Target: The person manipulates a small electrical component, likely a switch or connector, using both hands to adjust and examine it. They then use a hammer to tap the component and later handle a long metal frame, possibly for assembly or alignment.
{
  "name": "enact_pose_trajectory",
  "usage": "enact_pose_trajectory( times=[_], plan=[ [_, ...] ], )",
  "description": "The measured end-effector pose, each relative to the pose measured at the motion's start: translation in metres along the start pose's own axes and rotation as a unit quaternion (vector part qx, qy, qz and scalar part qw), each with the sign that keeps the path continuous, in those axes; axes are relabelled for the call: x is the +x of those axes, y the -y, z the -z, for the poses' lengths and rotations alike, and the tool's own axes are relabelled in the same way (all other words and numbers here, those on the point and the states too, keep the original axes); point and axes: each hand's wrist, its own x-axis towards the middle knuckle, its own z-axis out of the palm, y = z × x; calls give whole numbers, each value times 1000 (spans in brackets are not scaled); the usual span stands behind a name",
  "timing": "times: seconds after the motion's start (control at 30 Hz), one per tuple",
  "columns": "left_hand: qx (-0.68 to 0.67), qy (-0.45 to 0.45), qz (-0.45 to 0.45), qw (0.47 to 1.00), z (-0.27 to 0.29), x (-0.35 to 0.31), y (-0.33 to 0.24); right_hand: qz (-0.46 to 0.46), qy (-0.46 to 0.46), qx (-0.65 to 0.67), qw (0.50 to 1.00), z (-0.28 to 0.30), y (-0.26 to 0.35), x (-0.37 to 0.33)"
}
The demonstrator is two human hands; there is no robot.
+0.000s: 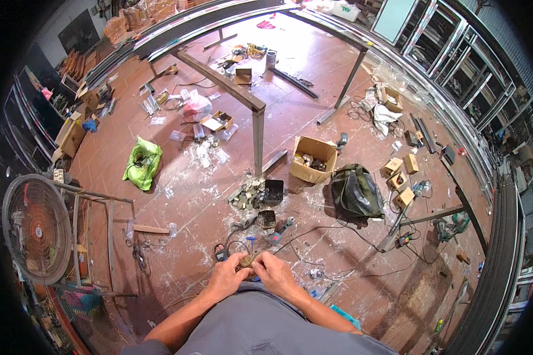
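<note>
My left hand (227, 276) and my right hand (273, 273) meet in front of my body, both pinching a small brown box-like piece (247, 260) between the fingertips. What exactly the piece is stays too small to tell. Just beyond my hands, on the tiled floor, lie a blue-handled tool (283, 227) and black cables (314, 231). A heap of small metal parts (247, 195) and a black box (273, 191) sit a little farther out.
An open cardboard box (313, 158) and a dark bag (354, 190) lie ahead to the right. A steel table frame (243, 94) stands ahead. A floor fan (35, 228) and metal rack are at my left, a green bag (142, 163) beyond, window frames along the right.
</note>
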Motion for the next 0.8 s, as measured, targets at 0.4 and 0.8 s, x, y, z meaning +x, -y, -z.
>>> enact_pose_trajectory(
  times=[0.4, 0.8],
  plan=[
    [148, -38, -108, 982, -2, 11, 9, 111, -64, -161, 979, -13, -2, 4],
    [188, 7, -115, 975, 2, 14, 12, -127, -3, 201, 971, -14, -24, 16]
  ],
)
